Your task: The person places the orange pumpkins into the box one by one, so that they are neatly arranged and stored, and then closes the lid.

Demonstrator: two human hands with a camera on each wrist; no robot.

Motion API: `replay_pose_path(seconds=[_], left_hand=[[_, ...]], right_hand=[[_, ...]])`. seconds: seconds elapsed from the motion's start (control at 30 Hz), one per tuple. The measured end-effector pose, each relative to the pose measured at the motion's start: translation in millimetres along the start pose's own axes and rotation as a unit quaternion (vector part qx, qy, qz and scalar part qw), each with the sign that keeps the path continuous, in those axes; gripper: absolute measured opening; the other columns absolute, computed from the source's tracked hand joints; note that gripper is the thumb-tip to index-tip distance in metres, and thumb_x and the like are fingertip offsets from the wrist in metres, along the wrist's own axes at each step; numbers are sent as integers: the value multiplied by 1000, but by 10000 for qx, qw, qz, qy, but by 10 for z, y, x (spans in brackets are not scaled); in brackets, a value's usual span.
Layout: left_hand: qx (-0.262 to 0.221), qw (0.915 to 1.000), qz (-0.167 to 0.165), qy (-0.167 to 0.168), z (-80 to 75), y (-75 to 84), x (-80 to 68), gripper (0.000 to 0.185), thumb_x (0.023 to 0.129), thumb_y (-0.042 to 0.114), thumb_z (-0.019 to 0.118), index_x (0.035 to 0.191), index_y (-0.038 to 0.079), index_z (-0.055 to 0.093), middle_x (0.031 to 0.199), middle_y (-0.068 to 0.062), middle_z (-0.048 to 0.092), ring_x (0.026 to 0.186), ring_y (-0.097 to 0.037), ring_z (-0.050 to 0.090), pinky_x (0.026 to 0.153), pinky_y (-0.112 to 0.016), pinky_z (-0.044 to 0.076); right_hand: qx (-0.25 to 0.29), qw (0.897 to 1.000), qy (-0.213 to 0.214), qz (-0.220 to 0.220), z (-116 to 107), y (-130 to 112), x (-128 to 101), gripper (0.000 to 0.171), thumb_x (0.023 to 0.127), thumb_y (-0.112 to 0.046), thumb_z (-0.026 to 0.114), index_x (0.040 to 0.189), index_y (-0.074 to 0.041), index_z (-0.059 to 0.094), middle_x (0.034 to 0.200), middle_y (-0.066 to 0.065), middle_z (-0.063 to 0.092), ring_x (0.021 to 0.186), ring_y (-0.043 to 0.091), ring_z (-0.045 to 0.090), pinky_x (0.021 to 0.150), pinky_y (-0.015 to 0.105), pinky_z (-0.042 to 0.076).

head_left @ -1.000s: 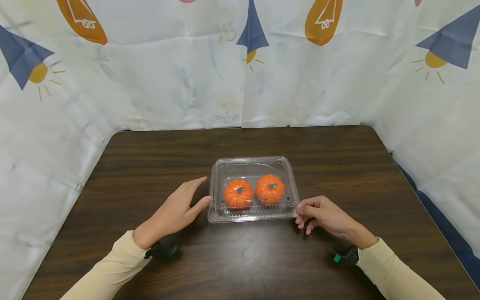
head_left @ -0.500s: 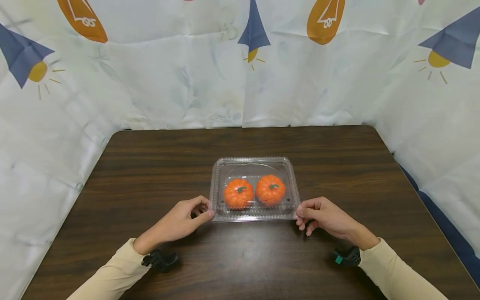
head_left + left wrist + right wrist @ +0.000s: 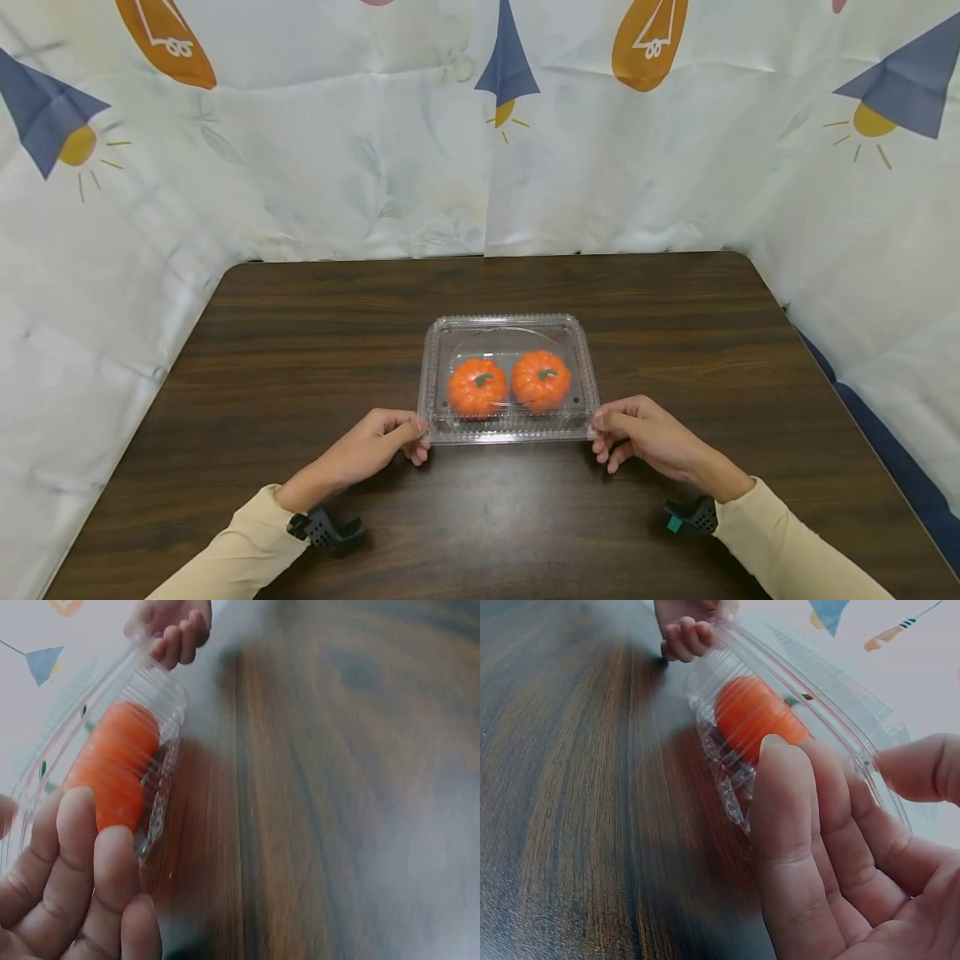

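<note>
A clear plastic clamshell box (image 3: 510,427) lies on the brown table with its lid down. Inside sit two small orange pumpkins with green stems, a left pumpkin (image 3: 477,388) and a right pumpkin (image 3: 540,381). My left hand (image 3: 378,446) pinches the box's near left corner, thumb on top and fingers beneath the rim. At the near right corner my right hand (image 3: 645,437) pinches the rim the same way. In the right wrist view the thumb (image 3: 919,769) presses the rim from above while the fingers (image 3: 787,802) curl below it.
The dark wood-grain table (image 3: 315,325) reaches a back edge in front of a white patterned curtain (image 3: 337,167). A wrist camera (image 3: 330,532) is strapped on the left wrist, another wrist camera (image 3: 692,515) on the right. Blue fabric (image 3: 892,442) shows beyond the table's right edge.
My left hand has come from spread fingers beside the box to its near left corner, where its fingers have curled under the rim. The right hand keeps its pinch; the box has barely moved.
</note>
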State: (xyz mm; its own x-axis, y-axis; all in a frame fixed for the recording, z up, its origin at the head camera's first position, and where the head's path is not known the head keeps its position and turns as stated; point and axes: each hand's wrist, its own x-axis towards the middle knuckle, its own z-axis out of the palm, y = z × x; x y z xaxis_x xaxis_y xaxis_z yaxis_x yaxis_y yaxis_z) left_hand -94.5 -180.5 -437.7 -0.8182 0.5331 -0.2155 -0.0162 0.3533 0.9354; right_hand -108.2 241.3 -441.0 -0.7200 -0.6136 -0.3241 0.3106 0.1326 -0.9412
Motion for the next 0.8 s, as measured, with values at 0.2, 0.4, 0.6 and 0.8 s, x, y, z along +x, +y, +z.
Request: replay_pose_path(seconds=[0.2, 0.4, 0.6, 0.8], left_hand=[[-425, 9984, -365, 23, 22, 29, 4, 37, 109, 20, 48, 94, -9, 66, 86, -5, 72, 78, -12, 70, 75, -29, 61], [-565, 9964, -620, 73, 34, 45, 7, 33, 108, 20, 50, 93, -5, 67, 84, 0, 72, 78, -12, 69, 75, -29, 61], [-618, 9962, -608, 73, 29, 58, 15, 34, 107, 18, 50, 94, -9, 66, 83, 0, 71, 76, -10, 68, 73, -28, 60], [-715, 9951, -678, 99, 30, 58, 23, 32, 106, 18, 52, 94, -7, 67, 84, 1, 72, 77, -10, 68, 74, -28, 61]], right_hand=[[-52, 9997, -155, -168, -8, 9, 6, 32, 108, -20, 54, 100, 7, 68, 82, -5, 72, 74, 9, 70, 67, 30, 65], [-43, 9994, -201, -284, -14, 13, 14, 29, 108, -18, 53, 97, 5, 68, 81, -5, 73, 73, 8, 71, 68, 30, 65], [-19, 9988, -264, -421, -25, 23, 26, 27, 107, -15, 52, 94, 1, 69, 81, -5, 73, 73, 8, 71, 68, 30, 65], [72, 9982, -290, -513, -17, 30, 44, 25, 107, -13, 52, 92, -1, 69, 81, -4, 74, 73, 9, 72, 69, 31, 65]])
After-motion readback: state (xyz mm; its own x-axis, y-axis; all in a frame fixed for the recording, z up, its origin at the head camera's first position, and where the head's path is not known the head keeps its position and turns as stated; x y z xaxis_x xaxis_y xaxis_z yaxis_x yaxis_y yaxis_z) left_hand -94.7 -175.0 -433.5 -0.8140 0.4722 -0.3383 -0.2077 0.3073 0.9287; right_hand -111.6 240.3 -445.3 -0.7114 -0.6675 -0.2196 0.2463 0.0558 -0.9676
